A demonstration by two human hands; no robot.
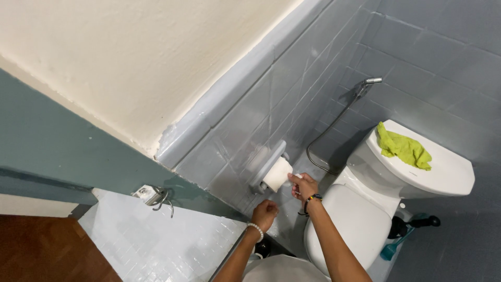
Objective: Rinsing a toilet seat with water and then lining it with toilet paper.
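On the grey tiled wall, the right hand [303, 184] pinches the toilet paper roll [277, 174], left hand [265, 213] clenched empty; a hard pull may tear the sheet unevenly.

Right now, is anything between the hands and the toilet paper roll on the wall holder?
Nothing visible. The right hand already pinches the loose end of the toilet paper roll on its grey wall holder. The left hand, closed in a fist, is just below the roll with only open air between them.
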